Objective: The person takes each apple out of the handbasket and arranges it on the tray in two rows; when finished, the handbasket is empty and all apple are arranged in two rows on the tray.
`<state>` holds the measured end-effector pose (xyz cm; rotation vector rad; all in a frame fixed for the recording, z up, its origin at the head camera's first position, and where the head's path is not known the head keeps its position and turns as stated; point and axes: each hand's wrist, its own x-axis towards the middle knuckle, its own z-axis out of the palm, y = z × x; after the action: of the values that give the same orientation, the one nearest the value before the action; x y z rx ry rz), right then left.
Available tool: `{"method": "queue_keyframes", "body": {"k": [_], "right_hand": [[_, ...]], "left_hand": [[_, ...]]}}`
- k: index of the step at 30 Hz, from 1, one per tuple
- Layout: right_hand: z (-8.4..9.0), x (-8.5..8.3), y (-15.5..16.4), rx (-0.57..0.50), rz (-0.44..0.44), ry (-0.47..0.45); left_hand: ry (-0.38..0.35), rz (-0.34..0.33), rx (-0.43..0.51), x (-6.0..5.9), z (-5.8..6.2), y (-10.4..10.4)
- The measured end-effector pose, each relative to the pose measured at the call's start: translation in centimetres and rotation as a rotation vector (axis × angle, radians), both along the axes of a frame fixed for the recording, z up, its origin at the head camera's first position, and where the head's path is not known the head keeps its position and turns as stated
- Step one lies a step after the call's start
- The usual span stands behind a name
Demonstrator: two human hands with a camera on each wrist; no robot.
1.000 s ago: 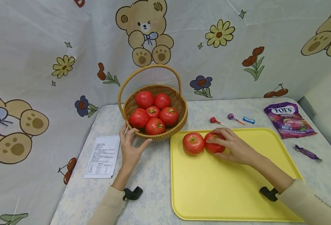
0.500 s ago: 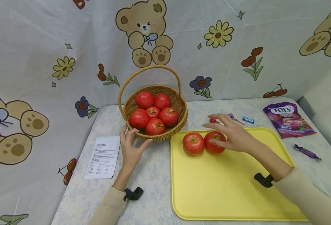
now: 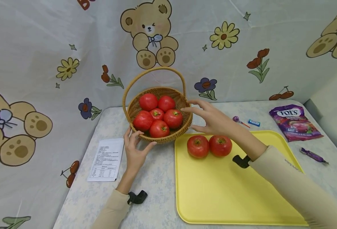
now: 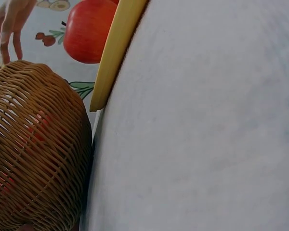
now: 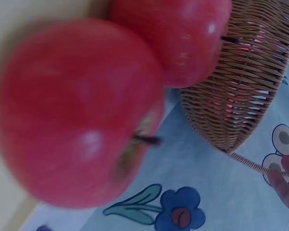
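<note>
A table (image 3: pixel 157 178) with a pale, faintly patterned cover carries everything. Toward its back left stands a wicker basket (image 3: pixel 182 127), and just beside it to the right lies a yellow tray (image 3: pixel 228 197), their rims nearly touching. A printed sheet (image 3: pixel 106 159) lies flat left of the basket, near the table's left edge. Behind the tray are a purple lollipop (image 3: pixel 237 120) and a small blue sweet (image 3: pixel 254 122) (close together). At the far right lies a purple candy bag (image 3: pixel 295 123), and nearer the front a wrapped purple candy (image 3: pixel 312 155), apart from it.
</note>
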<state>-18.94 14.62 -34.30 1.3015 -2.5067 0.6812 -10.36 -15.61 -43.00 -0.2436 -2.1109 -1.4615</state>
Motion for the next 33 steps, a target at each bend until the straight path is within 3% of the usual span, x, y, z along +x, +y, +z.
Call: {"method": "queue_keyframes", "body": {"k": [8,22,33], "right_hand": [[-0.3,-3.7,-3.6,-0.013,0.107,0.023],[-1.6,-7.6,-6.9,0.203,0.12,-0.231],[-2.1,-8.8,-8.8,0.377,0.157,-0.341]], "left_hand": [[0.005,-0.01,-0.001,-0.1,-0.1,0.1],[0.023,0.004,-0.035,-0.2,-0.3,0.1],[0.004,0.003,-0.038,-0.1,-0.2,-0.1]]}}
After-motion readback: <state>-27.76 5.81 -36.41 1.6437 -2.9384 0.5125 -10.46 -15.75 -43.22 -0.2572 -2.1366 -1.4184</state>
